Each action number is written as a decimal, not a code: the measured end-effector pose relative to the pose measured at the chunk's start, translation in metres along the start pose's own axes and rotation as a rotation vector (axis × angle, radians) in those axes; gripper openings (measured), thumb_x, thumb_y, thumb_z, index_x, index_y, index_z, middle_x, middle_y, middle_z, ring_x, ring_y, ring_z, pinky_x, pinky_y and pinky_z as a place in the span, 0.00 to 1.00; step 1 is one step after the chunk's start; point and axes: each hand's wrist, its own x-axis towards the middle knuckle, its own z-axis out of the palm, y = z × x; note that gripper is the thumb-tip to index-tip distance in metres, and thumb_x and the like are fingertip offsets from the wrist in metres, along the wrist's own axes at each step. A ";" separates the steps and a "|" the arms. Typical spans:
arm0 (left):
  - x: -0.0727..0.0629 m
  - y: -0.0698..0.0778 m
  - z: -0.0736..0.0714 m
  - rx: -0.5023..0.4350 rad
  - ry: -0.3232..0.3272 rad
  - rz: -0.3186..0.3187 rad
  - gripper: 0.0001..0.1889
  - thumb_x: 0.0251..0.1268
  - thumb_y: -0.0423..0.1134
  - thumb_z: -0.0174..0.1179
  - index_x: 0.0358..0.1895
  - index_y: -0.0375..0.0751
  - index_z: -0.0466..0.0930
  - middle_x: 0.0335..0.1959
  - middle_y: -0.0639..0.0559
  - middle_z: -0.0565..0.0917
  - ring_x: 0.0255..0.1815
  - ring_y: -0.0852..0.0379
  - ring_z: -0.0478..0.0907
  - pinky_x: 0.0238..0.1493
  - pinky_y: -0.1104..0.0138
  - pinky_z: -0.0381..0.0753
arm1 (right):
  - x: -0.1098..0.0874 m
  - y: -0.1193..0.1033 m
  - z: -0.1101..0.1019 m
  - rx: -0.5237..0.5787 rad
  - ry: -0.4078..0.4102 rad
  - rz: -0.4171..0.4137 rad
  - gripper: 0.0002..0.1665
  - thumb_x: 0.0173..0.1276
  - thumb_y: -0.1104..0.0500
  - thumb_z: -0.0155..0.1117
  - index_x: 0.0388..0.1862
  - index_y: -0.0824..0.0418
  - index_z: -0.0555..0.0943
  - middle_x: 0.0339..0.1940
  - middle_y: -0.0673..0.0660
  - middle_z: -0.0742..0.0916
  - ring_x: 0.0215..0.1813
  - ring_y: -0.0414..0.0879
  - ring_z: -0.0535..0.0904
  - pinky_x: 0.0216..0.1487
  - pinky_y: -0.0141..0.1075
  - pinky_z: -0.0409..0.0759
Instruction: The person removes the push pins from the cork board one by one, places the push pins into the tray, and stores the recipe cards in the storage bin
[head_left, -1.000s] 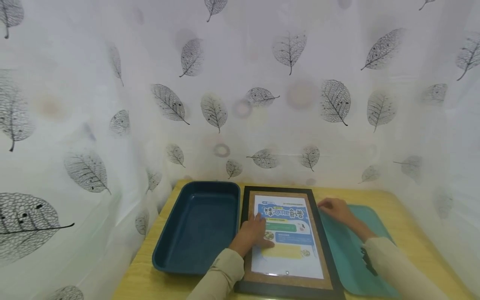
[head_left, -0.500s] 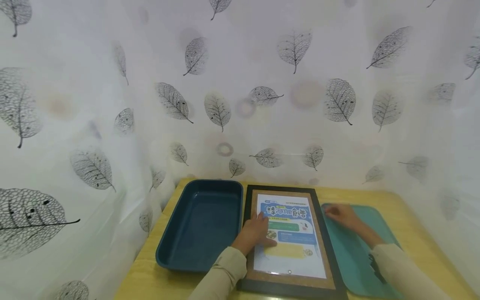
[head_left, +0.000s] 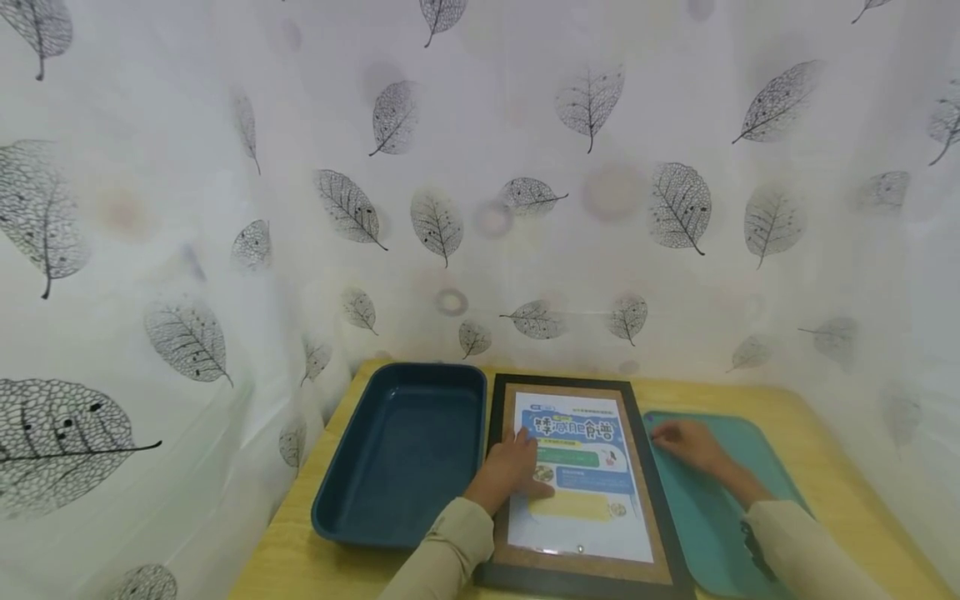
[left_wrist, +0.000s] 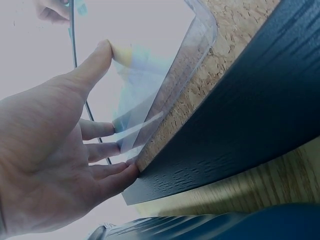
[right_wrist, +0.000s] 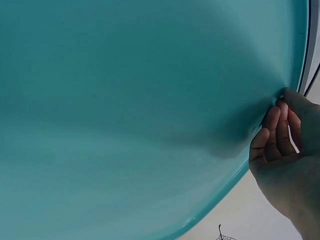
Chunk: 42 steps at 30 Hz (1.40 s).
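**The bare right hand has shifted toward 5 o'clock since the earliest frame**

A deep, dark-blue rectangular tray lies at 7 o'clock on the pale wood-grain table. The bare left hand, fingers extended and unclenched, rests on the 9 o'clock side of a black-framed rectangular cork board at 5 o'clock, which bears a printed white paper sheet under clear plastic. The right hand's bent fingers meet at the 11 o'clock corner of a shallow turquoise rounded tray; whether they grasp anything cannot be told.
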 end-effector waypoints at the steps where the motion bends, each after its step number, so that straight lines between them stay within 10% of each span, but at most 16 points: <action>1: 0.000 0.000 -0.001 -0.001 0.001 0.001 0.51 0.56 0.69 0.72 0.75 0.38 0.69 0.78 0.42 0.66 0.79 0.41 0.62 0.70 0.53 0.75 | 0.000 0.000 0.000 -0.001 0.000 0.004 0.07 0.66 0.68 0.71 0.42 0.69 0.86 0.39 0.63 0.90 0.43 0.60 0.87 0.47 0.56 0.86; 42: 0.004 -0.001 0.003 0.037 -0.004 0.008 0.51 0.57 0.70 0.70 0.75 0.38 0.70 0.77 0.42 0.68 0.79 0.41 0.63 0.81 0.54 0.57 | -0.019 -0.047 0.020 0.025 -0.080 -0.071 0.11 0.67 0.58 0.75 0.46 0.61 0.88 0.36 0.45 0.89 0.37 0.37 0.83 0.39 0.31 0.83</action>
